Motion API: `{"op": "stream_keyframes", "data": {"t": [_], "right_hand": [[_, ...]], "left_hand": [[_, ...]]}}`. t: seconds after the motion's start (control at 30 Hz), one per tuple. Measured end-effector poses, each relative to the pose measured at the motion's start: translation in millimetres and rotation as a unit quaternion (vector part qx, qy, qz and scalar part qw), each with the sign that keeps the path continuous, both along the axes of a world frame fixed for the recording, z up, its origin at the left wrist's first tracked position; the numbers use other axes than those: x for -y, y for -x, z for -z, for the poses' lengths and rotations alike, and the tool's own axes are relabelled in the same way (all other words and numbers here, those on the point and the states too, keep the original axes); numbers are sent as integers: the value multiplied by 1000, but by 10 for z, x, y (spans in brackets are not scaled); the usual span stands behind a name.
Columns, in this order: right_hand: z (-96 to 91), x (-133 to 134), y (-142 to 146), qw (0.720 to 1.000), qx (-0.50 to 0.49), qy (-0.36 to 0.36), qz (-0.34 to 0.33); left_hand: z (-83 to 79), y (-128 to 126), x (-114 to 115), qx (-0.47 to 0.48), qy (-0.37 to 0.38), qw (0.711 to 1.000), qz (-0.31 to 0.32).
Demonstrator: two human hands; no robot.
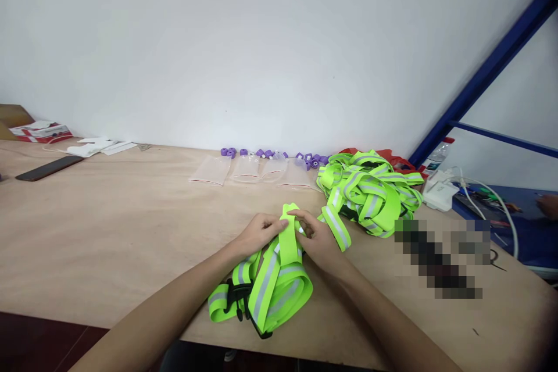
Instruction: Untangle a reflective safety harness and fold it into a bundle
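Both hands are closed on a neon-green reflective strap with a grey stripe, at the front middle of the table. My left hand pinches its upper end from the left, thumb on top. From the right, my right hand grips the same end; its fingertips are partly hidden behind the band. The strap's lower part hangs in folded loops toward me, with a black plastic buckle at the left. Just beyond my right hand lies a tangled pile of similar straps.
Clear plastic bags lie in a row near the wall, with several small purple pieces behind them. A white charger with cables sits at right. A dark flat object and a red-white box are at left.
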State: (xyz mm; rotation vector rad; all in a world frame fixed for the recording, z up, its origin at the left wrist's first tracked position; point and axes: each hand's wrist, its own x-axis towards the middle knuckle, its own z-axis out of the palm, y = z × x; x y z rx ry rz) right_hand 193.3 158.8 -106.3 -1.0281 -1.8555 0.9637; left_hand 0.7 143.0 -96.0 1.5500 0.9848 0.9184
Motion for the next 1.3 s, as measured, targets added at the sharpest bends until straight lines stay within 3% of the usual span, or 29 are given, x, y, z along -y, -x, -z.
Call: {"op": "stream_keyframes", "data": {"t": [0.13, 0.27, 0.53, 0.67, 0.77, 0.83, 1.03, 1.3], "right_hand": [[46, -38, -15, 1000, 9, -19, -4], [81, -123, -78, 999, -10, -35, 26], [92, -181, -178, 998, -47, -43, 27], [63, -154, -154, 998, -48, -30, 18], [39, -122, -126, 998, -48, -36, 8], [32, -105, -112, 998, -40, -45, -3], [33, -111, -96, 996, -23, -63, -52], [-7, -42, -78, 993, 8, -61, -98]], "left_hand": [[64, -45, -19, -5, 9, 1000, -22], [68, -6, -76, 25, -18, 996, -89], [34, 182, -192, 179, -32, 972, -147], [-63, 146, -112, 47, -113, 985, -124], [-150, 61, -20, -102, -199, 972, -73], [-162, 10, 17, -169, -196, 964, -53], [-79, 11, -14, -132, -61, 989, -21], [-176, 23, 5, -230, -154, 959, -63]]}}
